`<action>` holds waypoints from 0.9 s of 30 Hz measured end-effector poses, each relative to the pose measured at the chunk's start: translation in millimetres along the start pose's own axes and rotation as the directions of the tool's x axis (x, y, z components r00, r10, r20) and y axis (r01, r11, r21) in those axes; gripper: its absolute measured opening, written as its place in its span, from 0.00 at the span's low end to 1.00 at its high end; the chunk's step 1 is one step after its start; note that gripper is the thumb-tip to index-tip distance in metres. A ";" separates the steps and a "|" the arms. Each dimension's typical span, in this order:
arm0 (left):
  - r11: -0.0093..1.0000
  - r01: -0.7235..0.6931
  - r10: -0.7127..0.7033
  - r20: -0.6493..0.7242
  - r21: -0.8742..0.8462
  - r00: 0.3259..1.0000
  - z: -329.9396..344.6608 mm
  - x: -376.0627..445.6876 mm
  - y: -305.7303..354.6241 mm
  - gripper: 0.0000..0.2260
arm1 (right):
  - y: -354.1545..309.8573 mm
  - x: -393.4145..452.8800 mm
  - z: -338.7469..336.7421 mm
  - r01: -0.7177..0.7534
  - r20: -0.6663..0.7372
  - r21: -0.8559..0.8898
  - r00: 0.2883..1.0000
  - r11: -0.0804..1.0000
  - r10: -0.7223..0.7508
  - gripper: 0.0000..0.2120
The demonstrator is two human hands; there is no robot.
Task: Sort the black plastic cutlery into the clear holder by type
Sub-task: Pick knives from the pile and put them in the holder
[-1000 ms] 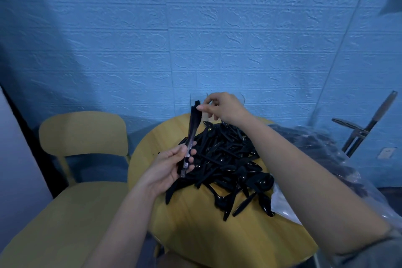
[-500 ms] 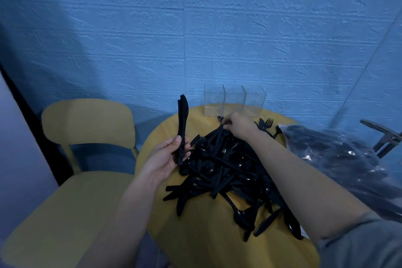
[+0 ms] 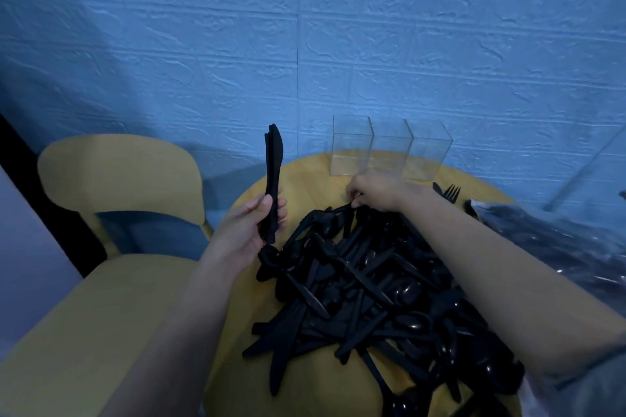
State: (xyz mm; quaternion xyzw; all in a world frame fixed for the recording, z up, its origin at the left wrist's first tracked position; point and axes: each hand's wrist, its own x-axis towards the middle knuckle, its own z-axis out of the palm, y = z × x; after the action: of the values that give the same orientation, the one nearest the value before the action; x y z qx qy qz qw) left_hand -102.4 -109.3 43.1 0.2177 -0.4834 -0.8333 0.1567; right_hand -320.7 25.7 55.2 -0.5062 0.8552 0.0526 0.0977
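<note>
While the left hand [image 3: 252,223] grips a bundle of knives [image 3: 273,176] upright at frame centre-left, seemingly gathering one type, the right hand [image 3: 372,189] pinches another piece from the cutlery pile [image 3: 366,284] below the seemingly empty clear holder [image 3: 389,149].

So a second ago the right hand [image 3: 376,189] was up by the clear holder [image 3: 389,149], near the top of the knives [image 3: 272,179] the left hand [image 3: 247,230] grips. Now it's dropped onto the far edge of the cutlery pile [image 3: 372,288], fingers [image 3: 354,196] pinching a piece there.
</note>
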 end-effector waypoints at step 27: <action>0.994 -0.109 0.109 0.019 0.019 0.994 42.0 -7.6 12.6 0.11 | -12.2 -65.3 -60.1 0.197 -0.508 0.724 0.801 0.661 0.317 0.06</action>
State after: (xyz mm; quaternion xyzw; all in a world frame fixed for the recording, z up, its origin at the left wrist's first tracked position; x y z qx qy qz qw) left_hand -116.8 -80.8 74.1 0.1852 -0.5042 -0.8205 0.1955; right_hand -286.3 64.3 128.3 -0.3798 0.8017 -0.4609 0.0215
